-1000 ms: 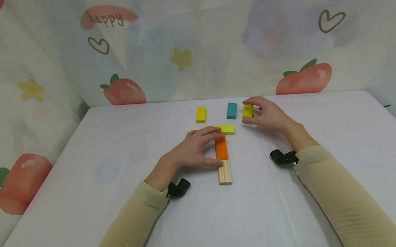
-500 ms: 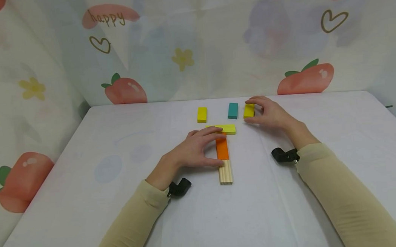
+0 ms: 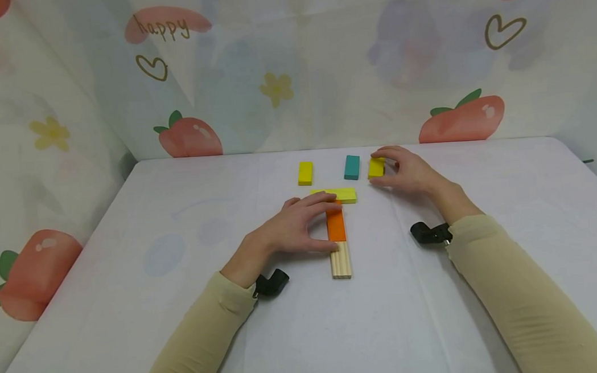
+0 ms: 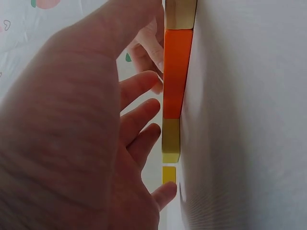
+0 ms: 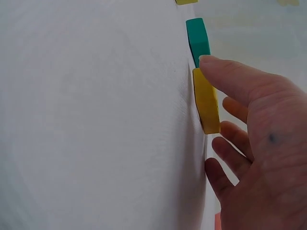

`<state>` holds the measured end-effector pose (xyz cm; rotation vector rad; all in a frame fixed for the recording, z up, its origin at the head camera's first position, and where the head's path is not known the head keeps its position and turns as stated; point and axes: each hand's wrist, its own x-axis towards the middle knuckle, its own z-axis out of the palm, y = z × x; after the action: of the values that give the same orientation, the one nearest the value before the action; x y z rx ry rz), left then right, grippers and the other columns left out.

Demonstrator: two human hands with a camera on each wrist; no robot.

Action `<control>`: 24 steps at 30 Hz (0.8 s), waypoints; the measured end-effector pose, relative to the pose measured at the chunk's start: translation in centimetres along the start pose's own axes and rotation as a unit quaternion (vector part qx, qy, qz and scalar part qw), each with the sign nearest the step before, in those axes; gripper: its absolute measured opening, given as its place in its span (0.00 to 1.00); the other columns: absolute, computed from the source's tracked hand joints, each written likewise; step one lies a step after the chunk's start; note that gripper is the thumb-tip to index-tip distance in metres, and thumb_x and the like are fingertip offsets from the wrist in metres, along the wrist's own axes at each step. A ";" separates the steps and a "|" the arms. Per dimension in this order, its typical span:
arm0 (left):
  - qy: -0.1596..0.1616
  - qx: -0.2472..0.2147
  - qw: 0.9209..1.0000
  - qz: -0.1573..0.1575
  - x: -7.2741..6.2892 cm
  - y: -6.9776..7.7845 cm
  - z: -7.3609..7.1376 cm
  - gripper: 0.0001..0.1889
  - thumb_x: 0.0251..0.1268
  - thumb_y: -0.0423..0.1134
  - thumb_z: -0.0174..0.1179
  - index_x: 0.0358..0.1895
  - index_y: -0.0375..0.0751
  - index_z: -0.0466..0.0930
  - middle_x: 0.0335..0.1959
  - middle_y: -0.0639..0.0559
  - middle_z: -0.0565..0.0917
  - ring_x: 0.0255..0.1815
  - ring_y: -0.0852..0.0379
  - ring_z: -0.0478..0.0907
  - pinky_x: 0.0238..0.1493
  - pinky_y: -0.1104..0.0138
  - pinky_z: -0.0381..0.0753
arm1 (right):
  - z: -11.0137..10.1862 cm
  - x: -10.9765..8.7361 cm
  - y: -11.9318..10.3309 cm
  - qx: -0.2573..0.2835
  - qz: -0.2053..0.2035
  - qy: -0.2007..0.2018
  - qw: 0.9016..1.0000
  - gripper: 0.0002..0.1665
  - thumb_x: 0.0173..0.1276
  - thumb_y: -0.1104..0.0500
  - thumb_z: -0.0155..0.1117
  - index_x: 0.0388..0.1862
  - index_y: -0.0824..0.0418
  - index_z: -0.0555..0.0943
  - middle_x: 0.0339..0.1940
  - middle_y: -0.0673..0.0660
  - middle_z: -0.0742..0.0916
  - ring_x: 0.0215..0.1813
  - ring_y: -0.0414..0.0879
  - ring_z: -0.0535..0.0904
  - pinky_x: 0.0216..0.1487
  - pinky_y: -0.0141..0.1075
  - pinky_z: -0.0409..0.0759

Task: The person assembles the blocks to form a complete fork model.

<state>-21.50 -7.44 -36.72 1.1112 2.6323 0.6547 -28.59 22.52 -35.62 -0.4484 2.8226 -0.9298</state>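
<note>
On the table (image 3: 388, 318) lie 6 blocks. Along the rear, left to right, are the left rear block (image 3: 305, 173), the middle rear block (image 3: 351, 167) and the right rear block (image 3: 376, 168), the last 2 near each other. Before them the crosswise block (image 3: 347, 195) lies sideways; the centre block (image 3: 336, 228) meets its front edge lengthwise, and the front block (image 3: 341, 265) continues that line. The left hand (image 3: 293, 225) reaches over this column from its left; the right hand (image 3: 410, 171) spans the right rear block from its right. Behind the table hangs a backdrop (image 3: 325, 116).

Loc: draped-off work nook, bldg unclear | wht tbl (image 3: 389, 323) | "happy"-print drapes (image 3: 321, 54) bk/sides
</note>
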 end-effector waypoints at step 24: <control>-0.009 0.018 1.000 -0.009 0.0 0.1 0.0 0.37 0.62 0.60 0.66 0.73 0.55 0.70 0.78 0.57 0.62 0.77 0.60 0.56 0.75 0.49 0.48 | 0.1 0.1 0.5 0.002 0.006 0.004 1.000 0.32 0.70 0.57 0.67 0.71 0.64 0.71 0.72 0.64 0.71 0.71 0.63 0.64 0.73 0.56 0.61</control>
<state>-21.46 -7.35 -36.66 1.0964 2.6456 0.5930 -28.77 22.77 -35.98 -0.4272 2.8273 -0.9355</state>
